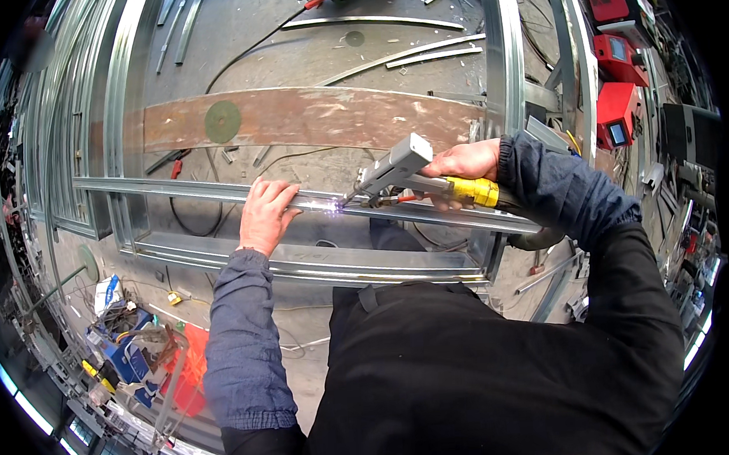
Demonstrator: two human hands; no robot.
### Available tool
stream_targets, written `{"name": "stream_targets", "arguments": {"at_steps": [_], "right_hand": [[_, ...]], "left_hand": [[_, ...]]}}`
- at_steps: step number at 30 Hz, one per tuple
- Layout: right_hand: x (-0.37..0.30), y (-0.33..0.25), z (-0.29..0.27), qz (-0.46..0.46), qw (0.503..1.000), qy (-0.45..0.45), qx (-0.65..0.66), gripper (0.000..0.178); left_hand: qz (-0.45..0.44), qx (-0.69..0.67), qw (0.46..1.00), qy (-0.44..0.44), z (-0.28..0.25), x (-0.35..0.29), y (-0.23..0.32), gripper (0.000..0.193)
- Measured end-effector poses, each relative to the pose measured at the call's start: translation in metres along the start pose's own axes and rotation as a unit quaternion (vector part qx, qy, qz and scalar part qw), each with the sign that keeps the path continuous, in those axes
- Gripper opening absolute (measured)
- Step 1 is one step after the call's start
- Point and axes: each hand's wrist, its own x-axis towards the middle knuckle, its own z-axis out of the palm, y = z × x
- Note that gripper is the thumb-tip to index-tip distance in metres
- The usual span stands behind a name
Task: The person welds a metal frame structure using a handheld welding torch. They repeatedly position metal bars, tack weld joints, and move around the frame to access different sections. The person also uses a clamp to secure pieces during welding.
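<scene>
In the head view, the metal bar (193, 189) runs crosswise in front of the person, sloping slightly down toward the right. The left hand (266, 212) lies over it, just left of a bright glow (333, 205), and is nearer to that spot than the right hand (470, 161), whose grip is wrapped around the grey handheld tool (394, 165), its nozzle slanting down-left to the bar. Whether the left grip pinches the bar I cannot tell: its undersides are hidden; the glare obscures the contact point.
</scene>
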Motion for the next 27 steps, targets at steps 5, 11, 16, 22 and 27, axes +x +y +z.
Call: {"name": "stream_targets", "arguments": {"at_steps": [5, 11, 16, 22, 27], "right_hand": [[-0.002, 0.002, 0.007, -0.001, 1.000, 0.016, 0.012, 0.050], [-0.002, 0.005, 0.010, -0.009, 1.000, 0.011, 0.012, 0.054], [-0.002, 0.008, 0.008, -0.007, 1.000, 0.003, 0.020, 0.055], [-0.006, 0.008, 0.006, -0.007, 1.000, -0.001, 0.009, 0.054], [-0.004, 0.017, 0.000, -0.026, 1.000, -0.008, 0.011, 0.051]], "left_hand": [[0.000, -0.004, 1.000, -0.001, -0.001, 0.001, 0.002, 0.056], [-0.003, 0.003, 1.000, 0.000, 0.000, 0.001, 0.002, 0.054], [-0.001, 0.005, 1.000, -0.002, 0.000, 0.002, 0.002, 0.054], [-0.002, 0.016, 1.000, -0.005, 0.003, 0.001, 0.000, 0.055], [-0.007, 0.010, 1.000, -0.009, 0.003, 0.002, -0.001, 0.055]]}}
